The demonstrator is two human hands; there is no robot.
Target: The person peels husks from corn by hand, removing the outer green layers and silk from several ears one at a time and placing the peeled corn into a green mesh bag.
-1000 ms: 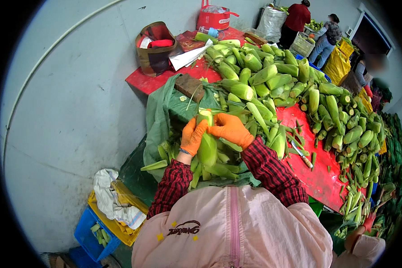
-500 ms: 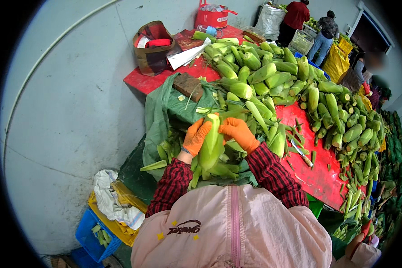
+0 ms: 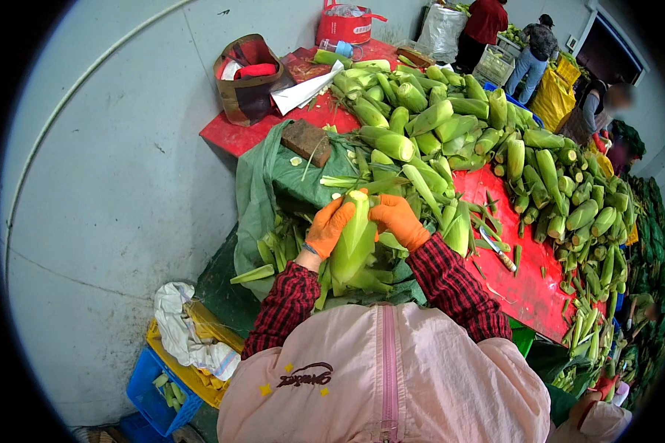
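Observation:
An ear of corn [image 3: 353, 247] in pale green husk stands tilted in front of me, its cut stalk end up. My left hand [image 3: 328, 229], in an orange glove, wraps round its upper left side. At the upper right of the ear, my right hand [image 3: 397, 220], also gloved in orange, has its fingers closed; they seem to pinch the husk near the stalk end, though the fingertips are partly hidden. Beneath the ear lie loose husk leaves [image 3: 377, 280] on green sheeting [image 3: 255, 192].
A heap of unhusked corn [image 3: 451, 125] covers much of the red table [image 3: 528, 284]. A knife [image 3: 499, 251] lies to my right. Beyond the sheeting sit a brown block [image 3: 307, 142] and a bag [image 3: 247, 85]. A blue crate [image 3: 155, 395] stands lower left. Other people work at the far right.
My right hand has shifted slightly, with its fingers still at the ear's upper end. The ear stays in my left hand. The whole view has moved a little.

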